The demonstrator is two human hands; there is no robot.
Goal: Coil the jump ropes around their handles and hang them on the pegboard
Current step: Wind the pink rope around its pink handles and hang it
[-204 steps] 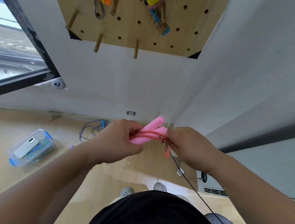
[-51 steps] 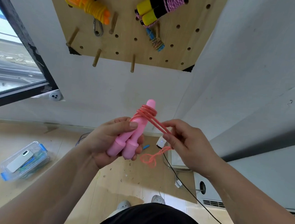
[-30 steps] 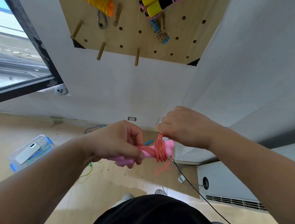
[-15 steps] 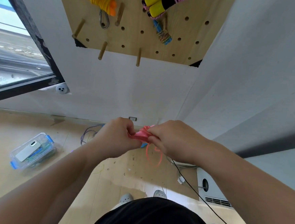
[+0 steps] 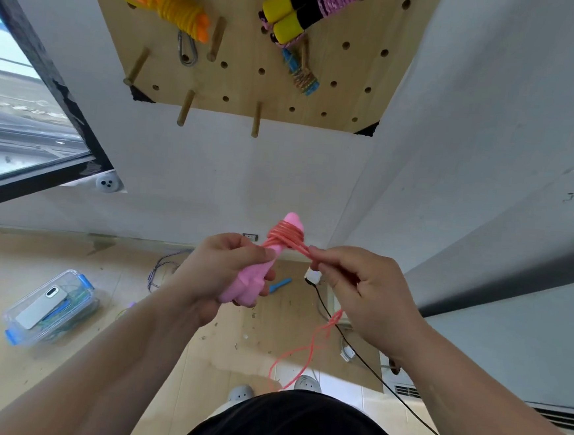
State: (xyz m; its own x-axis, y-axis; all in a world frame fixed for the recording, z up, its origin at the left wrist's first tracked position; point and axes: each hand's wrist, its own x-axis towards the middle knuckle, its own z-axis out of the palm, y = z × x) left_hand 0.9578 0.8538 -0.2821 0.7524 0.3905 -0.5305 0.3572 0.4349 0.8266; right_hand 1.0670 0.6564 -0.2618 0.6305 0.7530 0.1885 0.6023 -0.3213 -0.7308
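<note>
My left hand (image 5: pixel 221 267) grips the two pink jump rope handles (image 5: pixel 251 283) side by side, tips pointing up toward the wall. Several turns of the pink-orange rope (image 5: pixel 286 236) are wound around their upper end. My right hand (image 5: pixel 365 292) pinches the rope just right of the coil, and the loose tail (image 5: pixel 306 352) dangles below it in a loop. Above, the wooden pegboard (image 5: pixel 241 86) carries a coiled orange and yellow rope (image 5: pixel 172 0) and a yellow-and-black-handled rope (image 5: pixel 302 7).
Bare wooden pegs (image 5: pixel 185 108) stick out along the pegboard's lower edge. On the floor lie a clear plastic box (image 5: pixel 50 307) with a phone on it, a dark rope (image 5: pixel 161 269), a blue handle (image 5: pixel 280 284) and a black cable (image 5: pixel 363 364). A window (image 5: pixel 18 120) is at left.
The hands separated from a tight clasp: the handles swung upright in my left hand, and my right hand drew the rope out to the right, leaving more turns on the coil.
</note>
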